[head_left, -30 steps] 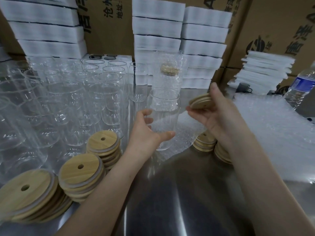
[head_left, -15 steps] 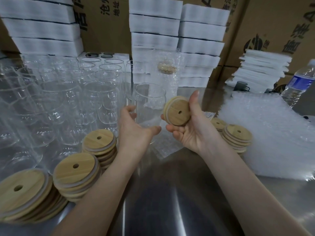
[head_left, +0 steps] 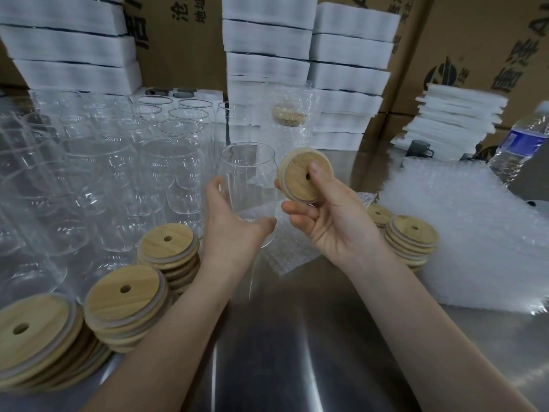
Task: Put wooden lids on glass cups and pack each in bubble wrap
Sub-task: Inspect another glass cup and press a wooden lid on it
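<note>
At the centre of the frame the left hand (head_left: pixel 234 227) holds an upright glass cup (head_left: pixel 248 173), fingers (head_left: pixel 214 188) curled round its lower body. Just right of its rim the right hand (head_left: pixel 329 224) pinches a wooden lid (head_left: pixel 300 179) (tilted, hole showing), thumb on top, fingers beneath.
</note>
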### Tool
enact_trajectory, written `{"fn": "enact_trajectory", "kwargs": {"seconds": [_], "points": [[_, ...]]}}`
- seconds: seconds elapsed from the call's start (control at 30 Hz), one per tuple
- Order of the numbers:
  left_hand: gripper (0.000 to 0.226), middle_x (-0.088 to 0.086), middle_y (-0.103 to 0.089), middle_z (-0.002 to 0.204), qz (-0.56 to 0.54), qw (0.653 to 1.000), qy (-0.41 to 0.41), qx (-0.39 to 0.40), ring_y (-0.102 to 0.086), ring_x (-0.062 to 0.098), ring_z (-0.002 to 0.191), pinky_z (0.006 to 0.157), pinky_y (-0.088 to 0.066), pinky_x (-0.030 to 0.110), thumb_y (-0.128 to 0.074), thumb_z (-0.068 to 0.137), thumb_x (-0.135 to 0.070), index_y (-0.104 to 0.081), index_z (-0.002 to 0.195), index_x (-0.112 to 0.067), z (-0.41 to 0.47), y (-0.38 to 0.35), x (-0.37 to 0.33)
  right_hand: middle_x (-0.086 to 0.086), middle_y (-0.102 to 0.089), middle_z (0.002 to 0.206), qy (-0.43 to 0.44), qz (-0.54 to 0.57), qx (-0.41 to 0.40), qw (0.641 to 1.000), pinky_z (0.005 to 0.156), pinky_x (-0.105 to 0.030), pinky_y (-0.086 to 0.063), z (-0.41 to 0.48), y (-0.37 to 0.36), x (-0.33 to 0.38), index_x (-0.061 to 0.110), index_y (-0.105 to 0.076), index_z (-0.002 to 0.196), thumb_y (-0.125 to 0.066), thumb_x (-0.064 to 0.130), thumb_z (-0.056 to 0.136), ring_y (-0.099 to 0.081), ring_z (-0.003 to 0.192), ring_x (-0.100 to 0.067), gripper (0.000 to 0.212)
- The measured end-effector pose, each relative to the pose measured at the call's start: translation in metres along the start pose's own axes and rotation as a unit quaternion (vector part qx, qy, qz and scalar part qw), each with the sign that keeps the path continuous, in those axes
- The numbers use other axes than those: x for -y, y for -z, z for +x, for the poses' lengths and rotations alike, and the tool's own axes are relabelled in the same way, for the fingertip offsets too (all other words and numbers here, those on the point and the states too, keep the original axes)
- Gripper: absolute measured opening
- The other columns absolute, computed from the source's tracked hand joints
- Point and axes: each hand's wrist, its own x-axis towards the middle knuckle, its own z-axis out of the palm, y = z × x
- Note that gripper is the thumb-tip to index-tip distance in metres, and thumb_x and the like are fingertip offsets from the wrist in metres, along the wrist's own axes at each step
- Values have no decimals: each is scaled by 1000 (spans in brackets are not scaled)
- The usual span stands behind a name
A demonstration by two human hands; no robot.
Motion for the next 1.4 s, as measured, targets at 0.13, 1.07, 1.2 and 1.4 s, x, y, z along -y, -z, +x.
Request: {"fn": "enact_trajectory", "kwargs": {"seconds": [0.13,1.07,1.2,1.4], "points": [[104,2,-20,163,75,994,-69,-45,-19,10,149,120,-20,29,-80,78,-15,-11,156,-18,-7,-2,-7,-17,-75,98,10,-24,-26,999,42,-22,-53,0,1,0,3,-60,113,-68,28,79,-70,55,-17,43],[66,9,-12,164,358,844,-399,37,7,19,150,124,3,45,-37,97,-36,-23,154,-6,-39,-15,-33,-11,-73,112,51,-6,-33,998,81,-29,-59,-6,-5,-1,12,-73,107,-49,39,100,-71,103,-21,37],[63,10,-19,163,366,830,-418,60,0,19,150,124,-1,43,-36,96,-32,-26,153,-5,-43,-19,-33,-4,-76,104,69,-43,-55,995,79,-22,-57,-8,-5,0,22,-81,85,-47,39,101,-71,101,-12,42],[46,13,-46,149,292,833,-466,64,-33,32,144,121,-22,48,-46,93,-18,-59,133,0,-43,-19,-34,-17,-70,117,45,3,-80,996,100,-39,-52,-7,-4,5,3,-71,114,-50,40,99,-68,111,-26,45]]}}
